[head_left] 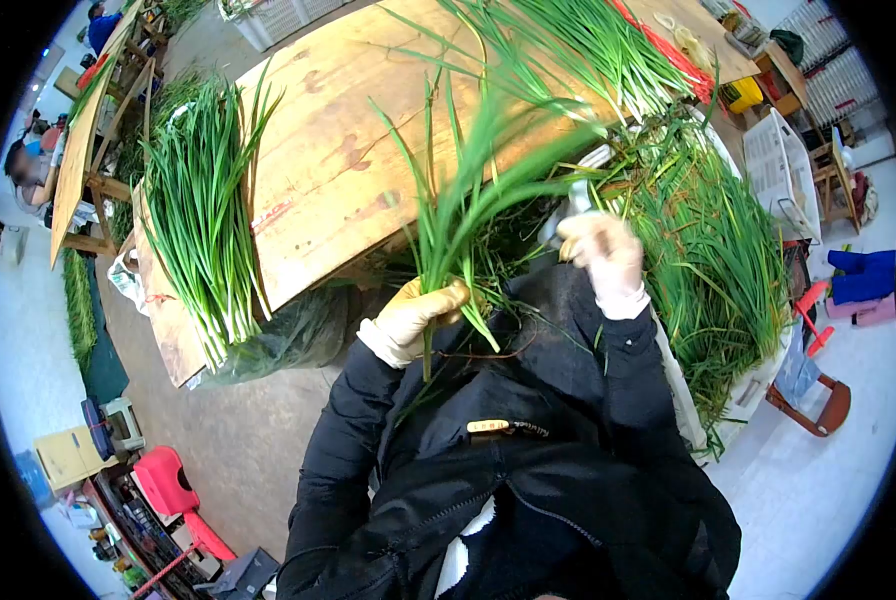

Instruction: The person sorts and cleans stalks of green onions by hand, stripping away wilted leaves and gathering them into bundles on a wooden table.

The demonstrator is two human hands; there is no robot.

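My left hand [423, 312], in a pale work glove, is closed around a small bunch of long green chives [446, 225]. Their leaves fan upward and to the right, while the stem ends stick out below the fist. To the right, my gloved right hand [605, 255] is smeared by motion, its fingers hard to make out. A greyish, blurred shape [573, 205] shows just above it; what it is and whether the hand holds it I cannot tell. Some blurred leaf tips from the bunch reach close to this hand.
A wooden table [313, 170] carries a pile of chives [203, 210] on the left and another pile [608, 60] at the back right, by red netting. Beside my right arm stands a white crate [673, 375] heaped with loose leaves [713, 260]. Another person [36, 170] sits far left.
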